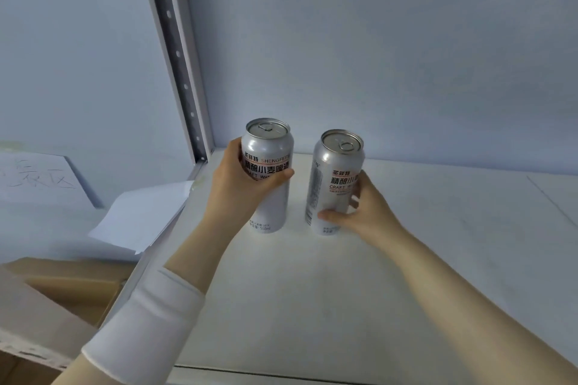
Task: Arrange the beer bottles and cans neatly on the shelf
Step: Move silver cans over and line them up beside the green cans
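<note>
Two silver beer cans stand upright on the white shelf (391, 259), near each other but apart. The left hand (233, 184) has its fingers wrapped around the left can (269, 147). At its 3 o'clock, the right hand (364, 212) grips the right can (337, 172).

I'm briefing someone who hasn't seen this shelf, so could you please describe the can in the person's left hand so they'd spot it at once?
Find the perforated grey upright at the white shelf's back-left corner. The nearer of the two silver cans to it is the left can, gripped around its middle by the left hand. Unlike the right can, its full front label faces the camera.
</note>
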`<state>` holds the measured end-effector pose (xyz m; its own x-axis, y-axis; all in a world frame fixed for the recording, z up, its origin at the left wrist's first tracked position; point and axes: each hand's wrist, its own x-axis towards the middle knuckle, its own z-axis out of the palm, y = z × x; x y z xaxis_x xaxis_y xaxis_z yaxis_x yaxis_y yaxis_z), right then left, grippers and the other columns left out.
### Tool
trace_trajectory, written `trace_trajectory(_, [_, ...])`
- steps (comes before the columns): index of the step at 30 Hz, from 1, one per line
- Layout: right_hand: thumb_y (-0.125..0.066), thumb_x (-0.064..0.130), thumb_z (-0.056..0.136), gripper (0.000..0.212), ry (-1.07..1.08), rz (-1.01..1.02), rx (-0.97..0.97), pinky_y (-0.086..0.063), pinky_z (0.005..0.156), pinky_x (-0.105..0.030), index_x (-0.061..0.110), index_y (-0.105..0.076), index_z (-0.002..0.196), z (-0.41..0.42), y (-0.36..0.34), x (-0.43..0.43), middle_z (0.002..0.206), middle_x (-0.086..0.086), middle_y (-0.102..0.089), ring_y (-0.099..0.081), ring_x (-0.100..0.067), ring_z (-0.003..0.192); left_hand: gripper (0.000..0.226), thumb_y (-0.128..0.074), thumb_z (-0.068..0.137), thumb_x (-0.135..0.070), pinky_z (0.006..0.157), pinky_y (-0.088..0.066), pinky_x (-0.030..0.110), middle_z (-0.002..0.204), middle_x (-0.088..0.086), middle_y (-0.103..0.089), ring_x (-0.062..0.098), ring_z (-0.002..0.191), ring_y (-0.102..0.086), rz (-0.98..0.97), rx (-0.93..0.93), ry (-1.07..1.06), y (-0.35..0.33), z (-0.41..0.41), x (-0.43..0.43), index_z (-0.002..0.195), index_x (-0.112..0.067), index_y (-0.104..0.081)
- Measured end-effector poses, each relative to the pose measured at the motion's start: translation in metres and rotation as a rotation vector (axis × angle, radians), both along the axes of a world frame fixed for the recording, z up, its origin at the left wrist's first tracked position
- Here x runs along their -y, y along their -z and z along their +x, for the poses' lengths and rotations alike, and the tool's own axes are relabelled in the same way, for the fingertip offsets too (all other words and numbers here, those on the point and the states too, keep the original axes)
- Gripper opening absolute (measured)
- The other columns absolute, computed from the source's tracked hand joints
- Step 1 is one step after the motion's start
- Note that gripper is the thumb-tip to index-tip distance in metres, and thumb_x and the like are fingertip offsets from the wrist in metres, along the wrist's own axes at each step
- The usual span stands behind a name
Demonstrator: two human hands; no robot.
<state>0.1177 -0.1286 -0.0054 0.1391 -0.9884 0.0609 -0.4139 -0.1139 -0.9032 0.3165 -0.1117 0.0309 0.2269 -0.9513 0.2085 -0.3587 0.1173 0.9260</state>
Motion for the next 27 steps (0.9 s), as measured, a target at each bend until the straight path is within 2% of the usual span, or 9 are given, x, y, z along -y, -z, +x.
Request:
trace_trajectory(3, [-0.086, 0.011, 0.057, 0.065, 0.091, -0.011, 0.128, -0.05, 0.08, -0.026, 0.018, -0.048, 0.11, 0.004, 0.011, -0.001, 0.107, 0.006, -0.061, -0.06, -0.018, 0.103, 0.063, -0.081, 0.063, -0.028, 0.076, -0.049, 0.023, 0.104, -0.006, -0.064, 0.008, 0.094, -0.061, -0.058, 0.018, 0.02, -0.013, -0.004, -0.004, 0.117, -0.018, -0.05])
trace_trajectory(8, [-0.088, 0.014, 0.053, 0.063, 0.212, -0.031, 0.247, -0.049, 0.064, -0.011, 0.023, -0.052, 0.103, -0.031, 0.001, -0.027, 0.103, 0.011, -0.063, -0.06, -0.01, 0.094, 0.062, -0.081, 0.062, -0.035, 0.074, -0.048, 0.018, 0.101, -0.008, -0.064, 0.002, 0.091, -0.06, -0.19, 0.049, 0.09, -0.058, -0.037, -0.016, 0.114, -0.017, -0.052])
trace_trajectory(10, [-0.085, 0.009, 0.058, 0.058, 0.252, -0.032, 0.3, -0.05, 0.059, -0.009, 0.025, -0.053, 0.102, -0.058, -0.009, -0.045, 0.101, 0.01, -0.063, -0.061, -0.007, 0.09, 0.06, -0.081, 0.061, -0.041, 0.074, -0.049, 0.019, 0.098, -0.012, -0.064, 0.0, 0.089, -0.061, -0.241, 0.057, 0.139, -0.076, -0.062, -0.022, 0.11, -0.02, -0.052])
trace_trajectory(12, [-0.082, 0.007, 0.061, 0.051, 0.298, -0.044, 0.335, -0.053, 0.061, -0.014, 0.029, -0.053, 0.097, -0.091, -0.017, -0.063, 0.099, 0.011, -0.063, -0.062, -0.008, 0.087, 0.051, -0.08, 0.062, -0.041, 0.07, -0.049, 0.014, 0.091, -0.018, -0.062, -0.007, 0.082, -0.059, -0.28, 0.066, 0.191, -0.09, -0.094, -0.029, 0.102, -0.028, -0.051])
trace_trajectory(14, [-0.082, 0.007, 0.062, 0.049, 0.359, -0.057, 0.351, -0.056, 0.07, -0.025, 0.031, -0.053, 0.095, -0.128, -0.023, -0.082, 0.098, 0.01, -0.064, -0.063, -0.011, 0.088, 0.045, -0.08, 0.062, -0.041, 0.064, -0.047, 0.007, 0.086, -0.02, -0.061, -0.012, 0.076, -0.058, -0.318, 0.061, 0.248, -0.1, -0.133, -0.037, 0.094, -0.035, -0.049])
trace_trajectory(16, [-0.082, 0.007, 0.062, 0.048, 0.416, -0.074, 0.348, -0.055, 0.075, -0.032, 0.03, -0.054, 0.094, -0.171, -0.028, -0.104, 0.098, 0.01, -0.065, -0.063, -0.011, 0.089, 0.045, -0.076, 0.06, -0.044, 0.061, -0.044, 0.005, 0.085, -0.019, -0.061, -0.012, 0.074, -0.057, -0.344, 0.043, 0.295, -0.106, -0.18, -0.048, 0.095, -0.032, -0.05])
trace_trajectory(19, [-0.082, 0.007, 0.061, 0.048, 0.482, -0.095, 0.34, -0.054, 0.076, -0.032, 0.031, -0.054, 0.091, -0.244, -0.03, -0.137, 0.095, 0.013, -0.064, -0.062, -0.009, 0.089, 0.053, -0.073, 0.057, -0.048, 0.063, -0.044, 0.007, 0.087, -0.018, -0.063, -0.008, 0.076, -0.058, -0.361, 0.0, 0.366, -0.105, -0.258, -0.066, 0.101, -0.027, -0.052])
trace_trajectory(23, [-0.083, 0.006, 0.06, 0.049, 0.574, -0.105, 0.352, -0.054, 0.081, -0.035, 0.03, -0.055, 0.093, -0.348, -0.031, -0.184, 0.097, 0.01, -0.066, -0.061, -0.016, 0.094, 0.053, -0.081, 0.061, -0.042, 0.061, -0.044, 0.004, 0.088, -0.019, -0.062, -0.013, 0.074, -0.057, -0.334, -0.015, 0.466, -0.097, -0.372, -0.095, 0.102, -0.029, -0.051])
trace_trajectory(27, [-0.084, 0.007, 0.058, 0.052, 0.657, -0.107, 0.328, -0.05, 0.071, -0.024, 0.03, -0.055, 0.093, -0.443, -0.028, -0.227, 0.098, 0.011, -0.066, -0.061, -0.012, 0.093, 0.055, -0.078, 0.062, -0.038, 0.061, -0.044, 0.002, 0.091, -0.019, -0.061, -0.014, 0.076, -0.057, -0.303, -0.035, 0.561, -0.084, -0.47, -0.113, 0.108, -0.026, -0.05])
